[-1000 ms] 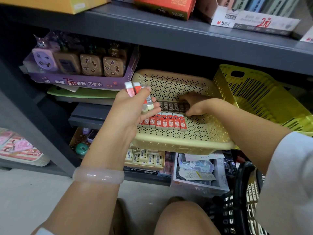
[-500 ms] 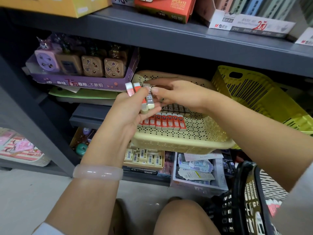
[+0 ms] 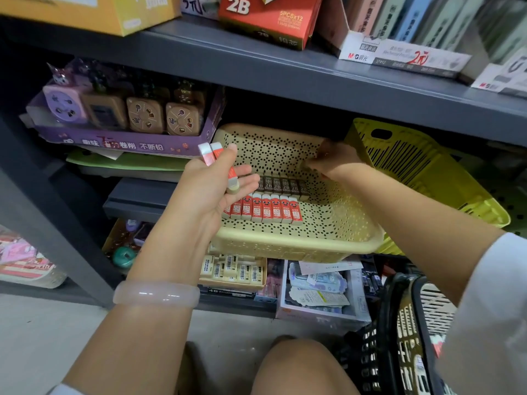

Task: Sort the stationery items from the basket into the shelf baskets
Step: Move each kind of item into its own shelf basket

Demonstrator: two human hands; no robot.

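A perforated basket (image 3: pixel 299 246) sits on the middle shelf, with a slotted basket (image 3: pixel 413 163) touching its right side and a tray of sharpeners (image 3: pixel 125 138) to its left. Inside it lie two rows of erasers (image 3: pixel 273 201), one behind the other. The left hand (image 3: pixel 211 192) is before the basket's left edge, the right hand (image 3: pixel 333 161) above its back part. A handled basket (image 3: pixel 399 332) stands on the floor at lower right.

A cream perforated basket (image 3: pixel 299 246) sits tilted on the shelf. Inside it, a row of red-sleeved erasers (image 3: pixel 263 210) lies side by side, touching, with a row of dark 2B erasers (image 3: pixel 281 186) just behind. Two more red-sleeved erasers (image 3: pixel 218 158) are held above the basket's left edge. A black basket (image 3: pixel 399 337) stands at lower right.
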